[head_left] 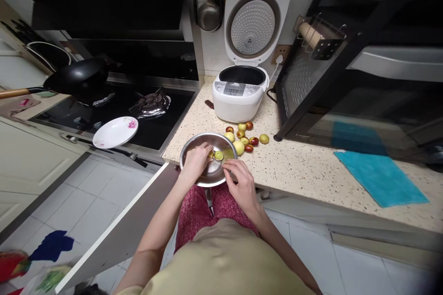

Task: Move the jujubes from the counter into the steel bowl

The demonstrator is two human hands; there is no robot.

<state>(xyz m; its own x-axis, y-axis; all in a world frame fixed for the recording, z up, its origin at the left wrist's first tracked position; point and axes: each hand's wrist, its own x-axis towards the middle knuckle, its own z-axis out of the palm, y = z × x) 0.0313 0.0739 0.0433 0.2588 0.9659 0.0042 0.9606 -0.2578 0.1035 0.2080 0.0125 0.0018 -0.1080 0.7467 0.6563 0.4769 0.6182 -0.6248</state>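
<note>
I see a speckled beige stone countertop [304,166] running along the wall, with a black glass gas hob [114,106] set into it at the left. The floor of pale grey square tiles [83,184] lies below. A black metal rack frame [346,55] stands at the right. Light is dim and warm.

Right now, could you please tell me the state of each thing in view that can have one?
Rice cooker: lid up, pot looks empty.
Steel bowl: on the counter edge, small fruits inside.
Left hand: in the bowl, fingers curled at the fruit.
Right hand: on the bowl's rim.
Loose fruits: piled on the counter beside the bowl.
Plate: empty, on the stove edge.
Blue cloth: lying flat.
</note>
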